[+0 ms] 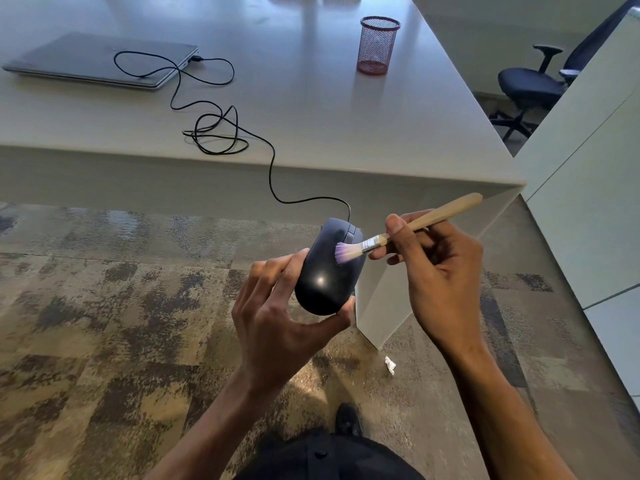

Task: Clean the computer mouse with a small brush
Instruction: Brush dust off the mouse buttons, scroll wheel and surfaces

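The left hand [277,317] grips the shiny black plastic computer mouse [329,271] in its fingers [346,308]. The right hand [440,271] pinches a small wooden-handled brush [412,226] just above the mouse. Its pale purple bristles [344,252] touch the mouse's top.

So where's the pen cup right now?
Head view, upper right: the pen cup stands upright on the desk, right of the laptop.

There is one black mouse [327,271] with one long cord [221,133]. One little brush [398,233]. Two hands: one left hand [277,313] and one right hand [440,271]. One table [311,109], one closed laptop [100,60], one red mesh cup [378,45], one chair [533,84], one scrap of white paper [390,364] on the floor.
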Motion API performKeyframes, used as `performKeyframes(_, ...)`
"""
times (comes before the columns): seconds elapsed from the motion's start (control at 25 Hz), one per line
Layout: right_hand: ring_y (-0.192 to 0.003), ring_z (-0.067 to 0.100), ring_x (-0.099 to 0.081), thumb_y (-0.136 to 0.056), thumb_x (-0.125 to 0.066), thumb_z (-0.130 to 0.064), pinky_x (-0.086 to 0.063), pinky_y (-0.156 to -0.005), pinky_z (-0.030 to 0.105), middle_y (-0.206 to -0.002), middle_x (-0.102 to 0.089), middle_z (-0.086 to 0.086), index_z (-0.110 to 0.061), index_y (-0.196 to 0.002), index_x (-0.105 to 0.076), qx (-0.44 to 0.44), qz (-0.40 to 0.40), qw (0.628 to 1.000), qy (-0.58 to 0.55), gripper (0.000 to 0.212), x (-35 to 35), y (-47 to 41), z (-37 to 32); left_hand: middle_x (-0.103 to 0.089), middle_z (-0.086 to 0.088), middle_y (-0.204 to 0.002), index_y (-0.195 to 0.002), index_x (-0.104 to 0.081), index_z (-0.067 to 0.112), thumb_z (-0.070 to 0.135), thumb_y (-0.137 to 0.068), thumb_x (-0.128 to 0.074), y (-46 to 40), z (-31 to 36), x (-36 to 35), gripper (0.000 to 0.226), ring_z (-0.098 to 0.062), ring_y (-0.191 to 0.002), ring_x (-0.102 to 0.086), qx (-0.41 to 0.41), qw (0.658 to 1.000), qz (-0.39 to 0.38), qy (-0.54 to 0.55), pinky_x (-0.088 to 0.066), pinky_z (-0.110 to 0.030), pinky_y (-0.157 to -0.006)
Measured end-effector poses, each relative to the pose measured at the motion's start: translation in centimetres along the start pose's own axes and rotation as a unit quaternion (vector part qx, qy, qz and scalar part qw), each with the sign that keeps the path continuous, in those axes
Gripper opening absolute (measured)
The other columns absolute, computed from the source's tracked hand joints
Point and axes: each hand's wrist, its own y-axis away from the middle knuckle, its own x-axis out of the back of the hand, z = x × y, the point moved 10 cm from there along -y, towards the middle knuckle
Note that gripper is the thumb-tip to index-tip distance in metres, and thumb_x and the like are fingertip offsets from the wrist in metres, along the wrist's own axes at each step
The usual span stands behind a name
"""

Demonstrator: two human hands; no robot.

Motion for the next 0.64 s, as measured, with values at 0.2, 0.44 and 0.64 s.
performKeyframes(0.2, -0.072, 0.011, -0.074, -0.096, -0.061, -0.025, -0.055, -0.067, 0.017, -0.076, -0.074, -0.004, -0.024, -0.09, -0.069, 0.01, -0.012, 1.0, 0.008, 0.01, -0.3, 0.3, -0.4, -0.068, -0.009, -0.104, -0.111, -0.067, 0.002, 0.054, -0.071, -0.074, -0.1, -0.2, -0.1, 0.066, -0.022, -0.093, -0.06, -0.001, 1.0, 0.001, -0.004, -0.052, -0.033, -0.078)
performKeyframes(0.44, -0.073, 0.012, -0.074, -0.095, -0.063, -0.026, -0.055, -0.068, 0.019, -0.077, -0.074, -0.005, -0.026, -0.089, -0.069, 0.029, -0.009, 0.999, 0.019, 0.008, -0.1, 0.3, -1.1, -0.069, -0.01, -0.102, -0.11, -0.068, 0.001, 0.053, -0.071, -0.074, -0.2, 0.0, -0.2, 0.065, -0.024, -0.09, -0.062, -0.01, 1.0, -0.002, -0.01, -0.049, -0.029, -0.08)
performKeyframes(0.64, -0.073, 0.011, -0.074, -0.095, -0.063, -0.028, -0.057, -0.068, 0.02, -0.078, -0.074, -0.009, -0.025, -0.09, -0.068, 0.047, 0.002, 0.998, 0.039, 0.008, 0.2, 0.2, -1.6, -0.069, -0.01, -0.102, -0.109, -0.068, 0.0, 0.051, -0.07, -0.077, -0.3, 0.3, -0.1, 0.065, -0.024, -0.089, -0.062, -0.019, 1.0, -0.001, -0.009, -0.051, -0.032, -0.077)
